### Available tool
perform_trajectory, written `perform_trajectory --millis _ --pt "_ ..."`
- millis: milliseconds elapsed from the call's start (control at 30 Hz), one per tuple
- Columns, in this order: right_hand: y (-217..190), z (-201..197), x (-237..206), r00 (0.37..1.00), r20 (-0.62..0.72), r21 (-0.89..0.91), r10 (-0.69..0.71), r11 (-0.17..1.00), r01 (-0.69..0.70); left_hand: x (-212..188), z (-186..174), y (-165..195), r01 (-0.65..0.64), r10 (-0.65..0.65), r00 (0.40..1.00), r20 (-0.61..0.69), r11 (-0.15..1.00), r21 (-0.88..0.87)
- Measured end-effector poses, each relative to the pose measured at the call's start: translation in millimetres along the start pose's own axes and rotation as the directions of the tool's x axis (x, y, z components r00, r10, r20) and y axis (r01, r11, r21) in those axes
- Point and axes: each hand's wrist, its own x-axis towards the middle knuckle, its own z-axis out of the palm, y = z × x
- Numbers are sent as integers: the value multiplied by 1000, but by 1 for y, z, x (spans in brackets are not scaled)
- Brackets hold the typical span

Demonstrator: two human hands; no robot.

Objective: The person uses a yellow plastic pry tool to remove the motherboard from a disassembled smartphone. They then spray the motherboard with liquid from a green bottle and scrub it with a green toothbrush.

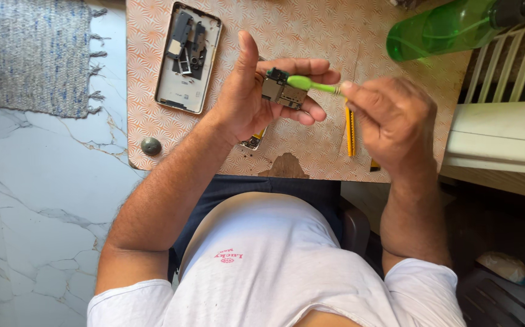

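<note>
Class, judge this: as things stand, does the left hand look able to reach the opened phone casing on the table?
Probably not freely: the left hand holds a circuit board, though the phone casing lies uncovered beside it.

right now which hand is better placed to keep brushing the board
Right. The right hand holds the green brush with its head on the board; the left hand cradles the board.

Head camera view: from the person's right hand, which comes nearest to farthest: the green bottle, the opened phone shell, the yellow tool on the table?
From the right hand:
1. Yellow tool, just beside it on the table.
2. Green bottle, at the table's far right corner.
3. Opened phone shell, beyond the left hand.
</note>
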Motion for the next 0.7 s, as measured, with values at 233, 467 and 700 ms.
perform_trajectory --millis 233,467,700 --pt "6 -8 -1 999 -28 -27 41 999 -42 -1 2 0 -20 19 1000 10 1000 20" --pt "6 -20 -3 994 -89 30 59 998 -57 0 3 2 -50 48 998 52 998 43" --pt "2 -20 -1 997 -70 36 41 999 -38 -1 3 3 -28 27 999 37 1000 10"
